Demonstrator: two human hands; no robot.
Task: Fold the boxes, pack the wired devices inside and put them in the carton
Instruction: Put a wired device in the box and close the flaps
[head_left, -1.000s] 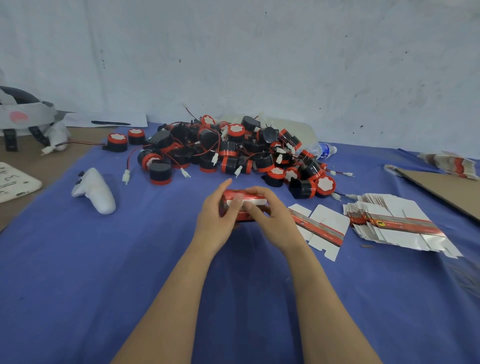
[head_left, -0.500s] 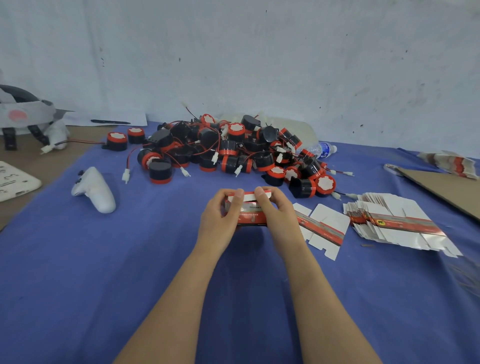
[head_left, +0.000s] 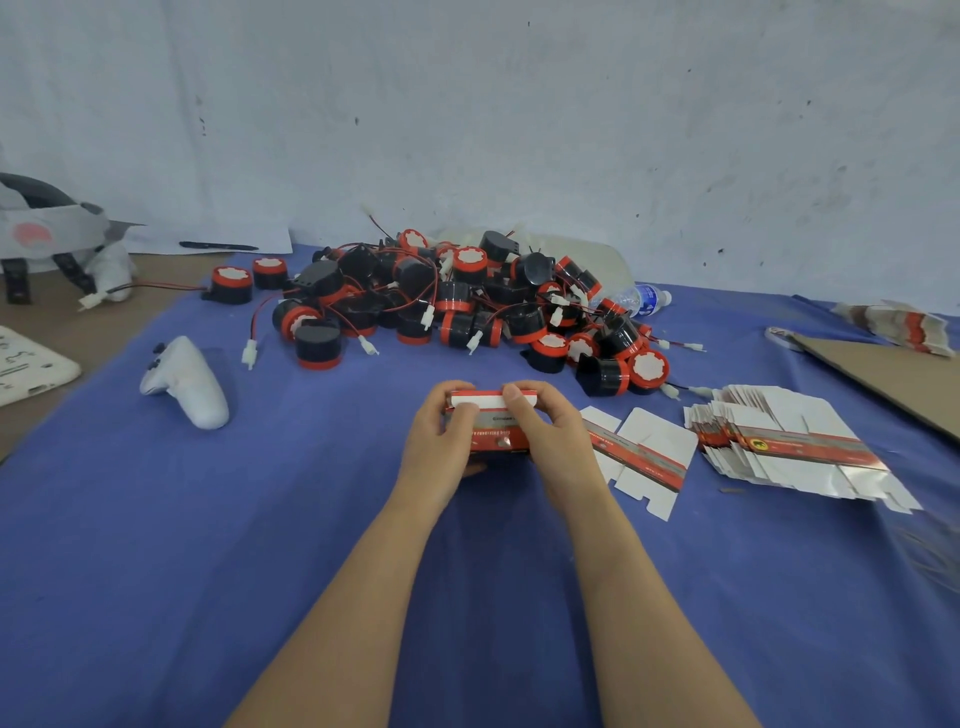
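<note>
The fingers (head_left: 521, 410) of the left hand (head_left: 441, 447) and right hand (head_left: 558, 447) curl round one small red box (head_left: 498, 435), gripping its ends at the middle of the desk (head_left: 260, 519); they hide its sides, and its print is too blurred to read. One flat box blank (head_left: 647, 460) lies just right of it, near one fanned stack (head_left: 789, 441) too dense to count. Beyond, the wired devices (head_left: 457, 306) tangle in one heap, uncountable; two lone devices (head_left: 228, 283) sit at its left
</note>
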